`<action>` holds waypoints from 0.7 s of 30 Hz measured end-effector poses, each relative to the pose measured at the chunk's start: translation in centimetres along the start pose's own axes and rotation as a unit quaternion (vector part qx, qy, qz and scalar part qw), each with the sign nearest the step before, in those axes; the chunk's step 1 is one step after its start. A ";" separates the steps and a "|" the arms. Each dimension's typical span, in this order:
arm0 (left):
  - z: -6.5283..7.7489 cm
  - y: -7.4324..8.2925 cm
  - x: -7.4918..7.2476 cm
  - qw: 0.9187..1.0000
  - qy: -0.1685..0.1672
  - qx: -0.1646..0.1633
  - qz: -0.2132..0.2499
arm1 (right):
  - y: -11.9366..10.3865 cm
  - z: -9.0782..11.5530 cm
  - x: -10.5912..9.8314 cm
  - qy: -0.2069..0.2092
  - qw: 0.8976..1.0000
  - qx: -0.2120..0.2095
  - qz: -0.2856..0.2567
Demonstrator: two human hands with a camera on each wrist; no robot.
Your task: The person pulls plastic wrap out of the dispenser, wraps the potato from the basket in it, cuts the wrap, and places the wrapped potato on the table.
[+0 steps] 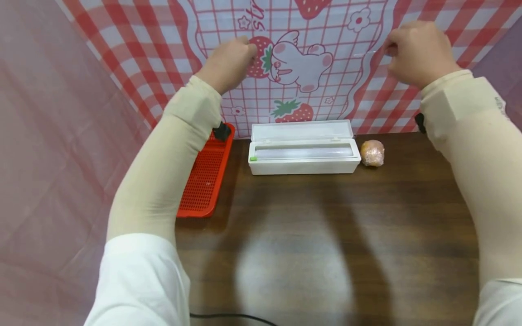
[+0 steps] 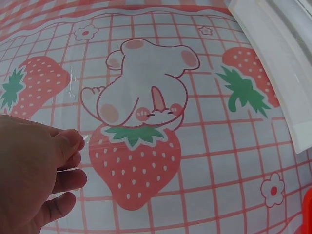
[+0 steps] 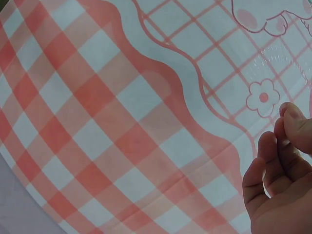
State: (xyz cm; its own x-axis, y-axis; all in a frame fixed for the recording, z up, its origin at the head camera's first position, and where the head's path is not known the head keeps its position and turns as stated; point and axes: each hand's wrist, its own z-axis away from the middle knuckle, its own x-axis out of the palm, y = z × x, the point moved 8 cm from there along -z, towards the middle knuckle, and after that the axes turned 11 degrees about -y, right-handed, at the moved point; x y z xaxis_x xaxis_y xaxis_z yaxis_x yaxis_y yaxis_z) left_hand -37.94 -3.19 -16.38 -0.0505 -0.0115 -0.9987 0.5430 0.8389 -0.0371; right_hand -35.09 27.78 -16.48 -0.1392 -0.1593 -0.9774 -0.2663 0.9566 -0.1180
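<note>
Both hands are raised over the far part of the table, well apart from each other. My left hand (image 1: 232,63) pinches a sheet of clear cling film (image 2: 74,92) between thumb and forefinger. On the other side, my right hand (image 1: 422,54) pinches the film too; a toothed edge glints beside its fingertips in the right wrist view. The film is so transparent that most of its outline cannot be made out. Below and between the hands stands a white cling film dispenser (image 1: 303,167), its lid (image 1: 302,131) raised and a roll (image 1: 303,152) visible inside.
Right of the dispenser sits a round orange-pink item (image 1: 372,153) in shiny clear wrap. A red plastic basket (image 1: 204,181) lies to the left, partly behind my left arm. Behind them is a strawberry-patterned cloth (image 1: 342,27). A black cable (image 1: 232,315) crosses the near edge.
</note>
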 end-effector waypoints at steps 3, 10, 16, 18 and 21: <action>-0.1 -0.2 -0.2 1.000 -0.003 -0.013 -0.004 | -0.1 -0.1 -0.4 0.004 1.000 0.003 0.000; -0.3 -0.3 -1.0 1.000 0.005 -0.027 -0.013 | -0.2 -0.6 -1.1 0.007 1.000 0.020 0.000; 0.0 -0.3 -1.6 0.999 0.018 -0.036 -0.010 | -0.3 -0.5 -1.6 0.005 1.000 0.028 0.002; 0.2 -0.3 -1.8 0.999 0.021 -0.038 -0.005 | -0.4 -0.3 -1.9 0.004 1.000 0.023 0.004; 0.8 -0.1 -2.0 0.999 0.029 -0.033 -0.006 | -0.7 0.2 -2.2 0.004 1.000 0.002 0.012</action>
State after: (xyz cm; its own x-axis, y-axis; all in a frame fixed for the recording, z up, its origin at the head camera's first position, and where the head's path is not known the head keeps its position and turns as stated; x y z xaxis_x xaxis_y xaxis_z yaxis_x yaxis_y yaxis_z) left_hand -37.23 -3.62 -14.42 -0.1062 0.0073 -0.9943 0.4852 0.8732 -0.0454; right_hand -34.41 27.48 -14.28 -0.1528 -0.1379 -0.9786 -0.2585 0.9613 -0.0951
